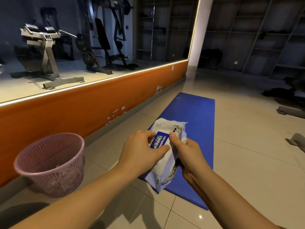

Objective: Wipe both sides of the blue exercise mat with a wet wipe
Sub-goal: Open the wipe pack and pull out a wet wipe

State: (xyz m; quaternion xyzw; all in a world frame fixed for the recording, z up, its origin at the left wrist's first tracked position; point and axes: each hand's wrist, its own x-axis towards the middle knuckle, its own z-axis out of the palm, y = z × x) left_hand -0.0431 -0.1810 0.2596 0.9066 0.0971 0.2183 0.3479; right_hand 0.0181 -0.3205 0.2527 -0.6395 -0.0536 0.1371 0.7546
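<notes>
A blue exercise mat (194, 116) lies flat on the tiled floor, running away from me. Above its near end I hold a white pack of wet wipes (166, 129) with a blue label. My left hand (142, 151) curls over the pack's left side, thumb and fingers at the blue label flap. My right hand (186, 152) grips the pack's right edge, thumb on top beside the label. No loose wipe shows.
A pink mesh waste basket (51, 162) stands on the floor to my left, beside an orange wall base (82, 109) under a large mirror. Grey equipment feet (290, 111) and dark items lie on the floor at the right.
</notes>
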